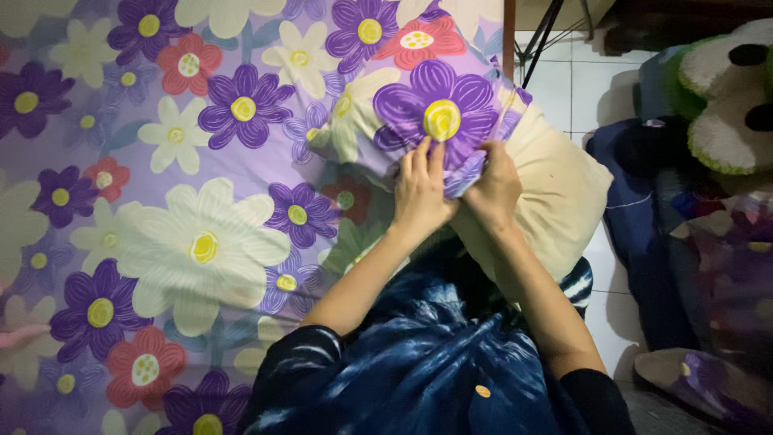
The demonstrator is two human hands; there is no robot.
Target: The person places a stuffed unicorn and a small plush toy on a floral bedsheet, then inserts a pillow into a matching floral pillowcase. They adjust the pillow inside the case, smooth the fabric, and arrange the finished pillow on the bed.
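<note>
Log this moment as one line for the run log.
left hand: gripping floral pillowcase edge | right hand: gripping same edge | cream pillow: partly covered | surface: floral bedsheet

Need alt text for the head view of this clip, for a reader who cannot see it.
Seen from above, a person's left hand and right hand grip the edge of a purple flowered pillowcase that partly covers a cream pillow. The pillow lies at the edge of a bed with a matching flowered sheet; a plush toy sits at right.
</note>
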